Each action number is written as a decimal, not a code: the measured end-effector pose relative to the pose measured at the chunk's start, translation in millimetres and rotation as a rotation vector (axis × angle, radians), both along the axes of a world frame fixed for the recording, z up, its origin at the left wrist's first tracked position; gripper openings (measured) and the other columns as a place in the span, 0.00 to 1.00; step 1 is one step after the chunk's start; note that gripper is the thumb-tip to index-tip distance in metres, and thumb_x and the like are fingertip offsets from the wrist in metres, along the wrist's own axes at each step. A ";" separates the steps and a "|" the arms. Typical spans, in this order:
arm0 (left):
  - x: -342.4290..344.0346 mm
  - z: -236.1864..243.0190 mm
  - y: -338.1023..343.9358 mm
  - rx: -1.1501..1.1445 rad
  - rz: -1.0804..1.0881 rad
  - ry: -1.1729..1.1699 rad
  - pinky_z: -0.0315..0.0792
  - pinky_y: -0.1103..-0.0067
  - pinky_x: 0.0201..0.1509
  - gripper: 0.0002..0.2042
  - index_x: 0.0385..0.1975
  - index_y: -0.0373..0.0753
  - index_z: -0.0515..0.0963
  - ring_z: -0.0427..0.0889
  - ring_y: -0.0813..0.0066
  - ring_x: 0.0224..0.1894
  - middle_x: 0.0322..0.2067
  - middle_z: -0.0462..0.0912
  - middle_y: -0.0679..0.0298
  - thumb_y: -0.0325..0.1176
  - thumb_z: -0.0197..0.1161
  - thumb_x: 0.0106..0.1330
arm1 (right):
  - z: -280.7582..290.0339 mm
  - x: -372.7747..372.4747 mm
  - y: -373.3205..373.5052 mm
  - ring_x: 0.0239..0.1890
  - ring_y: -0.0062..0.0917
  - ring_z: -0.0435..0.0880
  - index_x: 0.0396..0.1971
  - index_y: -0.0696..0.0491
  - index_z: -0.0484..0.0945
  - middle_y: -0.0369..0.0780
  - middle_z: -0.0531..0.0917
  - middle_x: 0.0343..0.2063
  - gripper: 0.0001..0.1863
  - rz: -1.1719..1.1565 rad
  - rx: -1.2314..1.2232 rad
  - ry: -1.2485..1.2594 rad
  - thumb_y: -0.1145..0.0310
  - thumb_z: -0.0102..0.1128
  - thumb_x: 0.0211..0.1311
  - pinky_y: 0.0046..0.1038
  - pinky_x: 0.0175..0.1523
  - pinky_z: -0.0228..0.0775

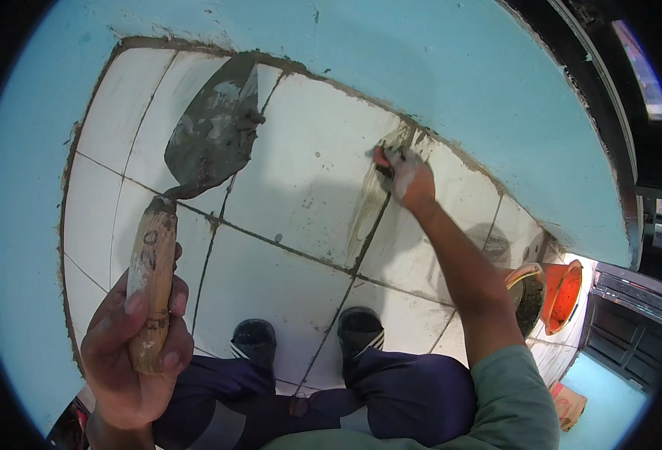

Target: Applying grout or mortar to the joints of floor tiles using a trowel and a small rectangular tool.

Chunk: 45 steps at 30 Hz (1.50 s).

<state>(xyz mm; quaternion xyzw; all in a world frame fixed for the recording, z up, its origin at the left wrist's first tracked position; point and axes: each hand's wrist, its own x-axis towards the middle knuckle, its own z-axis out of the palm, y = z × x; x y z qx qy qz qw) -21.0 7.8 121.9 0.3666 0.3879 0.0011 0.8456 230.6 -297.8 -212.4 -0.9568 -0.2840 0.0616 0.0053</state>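
My left hand (142, 322) is wrapped round the wooden handle of a trowel (214, 124), raised upright above the floor. Wet grey mortar coats much of its metal blade. Farther off to the right, my right hand (409, 176) reaches down to the white tiled floor (286, 300). Its fingers close on a small reddish and dark thing (381, 159), mostly hidden, so its kind is unclear. That thing meets the joint between two tiles close to the wall, where grey smears spread over the tile surface.
A light blue wall (421, 60) curves round the far side and the left, with rough mortar along its foot. At the right stand an orange bucket (563, 296) and a container of grey mix (528, 300). My sandalled feet (361, 334) are on the tiles.
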 end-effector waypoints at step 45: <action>-23.8 26.9 -14.9 0.062 -0.033 -0.098 0.74 0.82 0.21 0.30 0.71 0.22 0.43 0.76 0.79 0.19 0.42 0.71 0.53 0.37 0.42 0.78 | 43.1 -135.6 -34.8 0.49 0.28 0.77 0.25 0.36 0.88 0.32 0.80 0.36 0.06 0.778 0.087 0.233 0.58 0.63 0.56 0.39 0.60 0.62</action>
